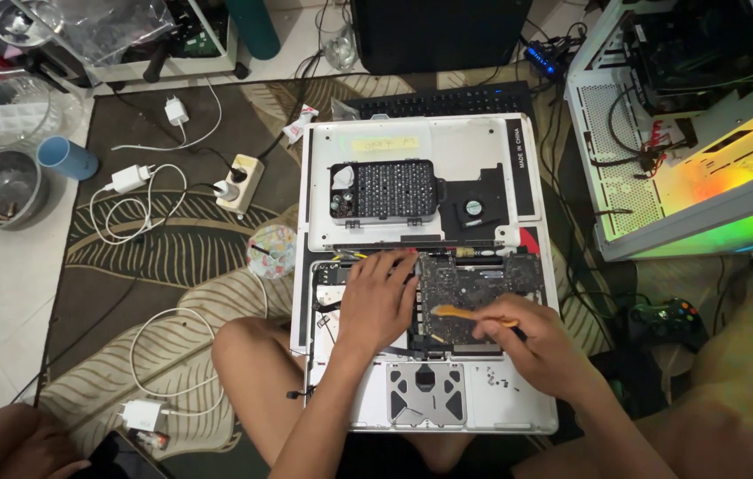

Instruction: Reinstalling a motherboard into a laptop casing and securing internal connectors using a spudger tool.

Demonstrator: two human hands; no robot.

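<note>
The left hand (pixel 378 297) lies flat, fingers spread, on the opened white laptop shell (pixel 518 404), while the right hand (pixel 532 341) pinches a slim orange plastic pry tool (pixel 461 313) across the dark, knobbly circuit board (pixel 474 284) in the shell's middle.

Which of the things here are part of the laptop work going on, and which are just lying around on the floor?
In use:
left hand pressing on the opened laptop
right hand holding an orange pry tool on the circuit board
screwdriver bit case on the removed bottom cover

Lying about:
blue cup
metal bowl
white chargers
game controller
</note>
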